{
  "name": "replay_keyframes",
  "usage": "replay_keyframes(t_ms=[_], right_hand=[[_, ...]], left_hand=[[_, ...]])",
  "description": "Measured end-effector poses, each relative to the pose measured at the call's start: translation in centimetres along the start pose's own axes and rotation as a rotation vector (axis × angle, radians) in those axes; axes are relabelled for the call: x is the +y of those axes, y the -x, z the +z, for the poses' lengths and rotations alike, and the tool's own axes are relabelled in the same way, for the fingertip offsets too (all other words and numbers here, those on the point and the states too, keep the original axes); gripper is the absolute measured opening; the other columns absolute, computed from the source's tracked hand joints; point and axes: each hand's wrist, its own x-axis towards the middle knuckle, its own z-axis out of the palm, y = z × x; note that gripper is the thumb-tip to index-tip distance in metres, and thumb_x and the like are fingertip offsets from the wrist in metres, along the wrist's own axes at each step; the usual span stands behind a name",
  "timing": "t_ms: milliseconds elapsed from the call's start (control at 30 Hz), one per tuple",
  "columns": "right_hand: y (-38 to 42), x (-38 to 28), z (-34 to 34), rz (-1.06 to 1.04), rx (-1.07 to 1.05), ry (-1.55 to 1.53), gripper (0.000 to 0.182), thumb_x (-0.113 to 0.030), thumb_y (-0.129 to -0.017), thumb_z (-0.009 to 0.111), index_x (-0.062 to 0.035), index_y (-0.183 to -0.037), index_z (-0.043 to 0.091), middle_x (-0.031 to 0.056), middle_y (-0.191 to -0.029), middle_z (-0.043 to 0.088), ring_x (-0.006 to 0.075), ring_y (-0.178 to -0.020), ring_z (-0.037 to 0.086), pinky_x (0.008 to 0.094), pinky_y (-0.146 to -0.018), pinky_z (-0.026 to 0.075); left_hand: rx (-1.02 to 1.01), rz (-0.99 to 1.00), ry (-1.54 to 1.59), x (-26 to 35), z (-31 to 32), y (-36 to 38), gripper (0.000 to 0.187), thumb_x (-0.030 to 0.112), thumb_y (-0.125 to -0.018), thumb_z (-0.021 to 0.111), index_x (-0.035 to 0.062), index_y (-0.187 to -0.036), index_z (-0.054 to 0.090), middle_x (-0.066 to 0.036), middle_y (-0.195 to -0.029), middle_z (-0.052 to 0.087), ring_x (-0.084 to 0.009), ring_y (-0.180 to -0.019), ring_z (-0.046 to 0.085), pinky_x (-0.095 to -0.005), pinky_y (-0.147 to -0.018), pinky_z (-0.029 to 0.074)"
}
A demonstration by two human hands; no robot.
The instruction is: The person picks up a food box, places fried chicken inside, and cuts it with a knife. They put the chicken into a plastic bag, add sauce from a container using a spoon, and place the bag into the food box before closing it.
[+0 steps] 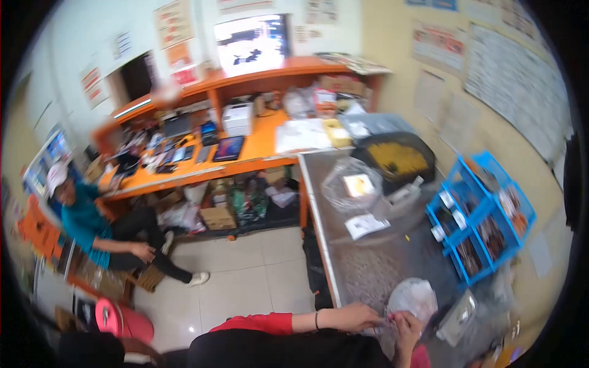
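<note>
My left hand point(363, 317) reaches in over the near edge of the dark table point(368, 270), a thin dark band round its wrist. Its fingers are closed in a pinch at the near left side of a whitish, semi-clear plastic bag point(414, 296); what is between them is too small to make out. Close beside it, my right hand point(407, 328) is closed on the near side of the bag, fingertips almost meeting those of the left. A small reddish bit shows at the right fingertips. Right of the hands lies a clear plastic packet point(457, 319).
Blue compartment bins point(485, 221) with small packed items stand at the right. Farther back are a large clear bag point(343, 184), white paper point(367, 226) and a black sack with yellow contents point(396, 156). A person point(92, 227) sits at the left by an orange counter point(261, 138).
</note>
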Motion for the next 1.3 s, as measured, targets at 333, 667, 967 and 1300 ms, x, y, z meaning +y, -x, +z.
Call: replay_keyframes(t_ms=[333, 667, 967, 1300], right_hand=[[0.1, -0.9, -2.1, 0.020, 0.560, -0.374, 0.011, -0.007, -0.079, 0.055, 0.0015, -0.084, 0.058, 0.0078, -0.071, 0.058, 0.0135, -0.067, 0.056, 0.0248, -0.062, 0.046], [0.0, 4.9, -5.0, 0.181, 0.539, 0.340, 0.028, -0.015, -0.073, 0.062, 0.0011, -0.095, 0.056, 0.0140, -0.087, 0.057, 0.0197, -0.077, 0.055, 0.0285, -0.068, 0.044], [-4.2, 9.5, -2.6, 0.361, 0.617, 1.248, 0.054, -0.045, -0.061, 0.065, -0.0021, -0.092, 0.057, 0.0131, -0.096, 0.052, 0.0269, -0.092, 0.044, 0.0400, -0.073, 0.030], [-7.8, 12.4, -4.1, 0.451, 0.526, 0.419, 0.022, -0.018, -0.066, 0.067, -0.0020, -0.078, 0.057, 0.0084, -0.073, 0.058, 0.0168, -0.069, 0.054, 0.0294, -0.067, 0.039]], left_hand=[[-0.159, -0.170, 0.356, -2.7, 0.4, -0.4, 0.019, 0.016, -0.082, 0.052, 0.0054, -0.098, 0.056, -0.010, -0.088, 0.059, -0.0186, -0.081, 0.057, -0.0300, -0.070, 0.045], [0.513, -0.538, 0.784, -19.8, 3.0, -1.0, 0.025, 0.011, -0.081, 0.054, 0.0019, -0.103, 0.047, -0.008, -0.093, 0.057, -0.0132, -0.083, 0.054, -0.0260, -0.072, 0.045], [0.588, -0.387, -0.003, -19.3, 5.3, -5.9, 0.074, 0.021, -0.071, 0.063, 0.0009, -0.128, 0.019, -0.025, -0.117, 0.038, -0.0339, -0.108, 0.038, -0.0377, -0.092, 0.029], [0.513, -0.233, -0.194, -12.7, 5.2, -5.3, 0.047, 0.015, -0.066, 0.064, 0.0057, -0.109, 0.046, -0.017, -0.109, 0.042, -0.0325, -0.104, 0.039, -0.0384, -0.088, 0.031]])
